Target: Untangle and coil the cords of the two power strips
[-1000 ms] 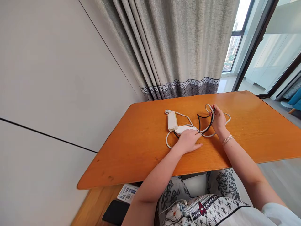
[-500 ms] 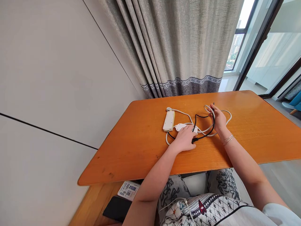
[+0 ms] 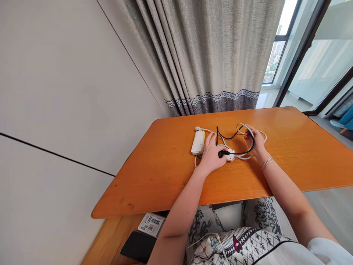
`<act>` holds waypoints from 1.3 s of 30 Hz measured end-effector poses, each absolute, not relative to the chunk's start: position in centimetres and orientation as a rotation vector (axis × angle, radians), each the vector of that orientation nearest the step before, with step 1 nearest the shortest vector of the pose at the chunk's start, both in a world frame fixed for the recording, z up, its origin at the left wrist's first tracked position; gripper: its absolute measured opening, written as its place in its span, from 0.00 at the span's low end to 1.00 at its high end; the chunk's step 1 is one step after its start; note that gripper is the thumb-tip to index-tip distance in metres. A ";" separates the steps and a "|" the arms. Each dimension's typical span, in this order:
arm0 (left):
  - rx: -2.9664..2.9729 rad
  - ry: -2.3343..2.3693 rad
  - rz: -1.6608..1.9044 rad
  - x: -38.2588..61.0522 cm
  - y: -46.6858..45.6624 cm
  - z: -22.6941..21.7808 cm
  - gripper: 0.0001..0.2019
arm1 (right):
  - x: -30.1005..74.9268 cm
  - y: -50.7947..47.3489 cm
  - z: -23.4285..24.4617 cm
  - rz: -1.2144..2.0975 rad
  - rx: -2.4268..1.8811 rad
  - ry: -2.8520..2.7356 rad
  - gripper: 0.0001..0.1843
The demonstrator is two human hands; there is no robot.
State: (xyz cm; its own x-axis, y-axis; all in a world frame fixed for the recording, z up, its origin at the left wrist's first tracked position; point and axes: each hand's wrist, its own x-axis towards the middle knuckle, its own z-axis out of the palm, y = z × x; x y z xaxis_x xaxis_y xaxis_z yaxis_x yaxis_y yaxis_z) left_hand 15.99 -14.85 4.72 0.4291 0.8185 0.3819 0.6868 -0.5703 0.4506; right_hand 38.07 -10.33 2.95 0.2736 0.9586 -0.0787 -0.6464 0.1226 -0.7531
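Observation:
My left hand [image 3: 211, 154] is closed on a black plug [image 3: 221, 153], the thumb and a finger about it and other fingers stretched forward. From the plug a black cable [image 3: 239, 152] runs right and loops up to my right hand [image 3: 257, 141], whose curled fingers grip black and white cables together. Under and beside my left hand lies a white power strip [image 3: 230, 155], partly hidden by it. Another white power strip [image 3: 198, 142] rests just left of the fingers, with a white plug [image 3: 198, 129] at its far end.
The cables lie on an orange-brown wooden table [image 3: 160, 162]. Behind the table hangs a grey curtain [image 3: 220, 55], and a pale wall [image 3: 68, 92] stands on the left. Below the near edge are a white box [image 3: 151, 224] and a black flat object [image 3: 138, 246].
My left hand has lifted the black plug slightly and moved left, uncovering the right end of the nearer power strip. The black cable has shifted left; my right hand has barely moved.

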 end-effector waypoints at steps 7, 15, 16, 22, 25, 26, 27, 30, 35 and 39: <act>2.365 1.448 0.651 15.6 -13.6 4.0 0.16 | 38.0 -10.9 3.2 1.363 -0.716 -0.599 0.20; 2.241 1.811 0.780 15.1 -12.2 3.3 0.12 | 37.3 -11.2 3.0 1.039 -0.924 -0.775 0.23; 2.223 1.814 0.805 15.0 -12.0 3.1 0.12 | 37.1 -11.3 3.0 1.000 -0.921 -0.794 0.26; 2.111 1.684 1.059 15.4 -11.2 2.3 0.09 | 35.9 -11.5 2.3 1.092 -1.012 -0.618 0.33; 2.033 1.647 1.138 15.8 -11.2 2.1 0.08 | 35.1 -11.4 1.9 1.276 -1.005 -0.625 0.21; 2.021 1.638 1.160 16.0 -11.2 2.0 0.07 | 34.7 -11.5 1.7 1.325 -0.982 -0.635 0.19; 2.016 1.632 1.180 16.2 -11.3 1.9 0.07 | 34.3 -11.6 1.5 1.361 -0.960 -0.646 0.18; 2.021 1.593 1.187 16.7 -11.4 1.5 0.06 | 33.1 -11.9 0.9 1.406 -0.926 -0.695 0.16; 2.055 1.411 1.098 17.4 -11.9 0.9 0.08 | 33.0 -12.2 0.5 1.232 -0.985 -0.990 0.17; 2.011 1.258 0.955 17.5 -12.3 0.6 0.14 | 34.1 -12.3 1.0 0.817 -1.168 -1.357 0.12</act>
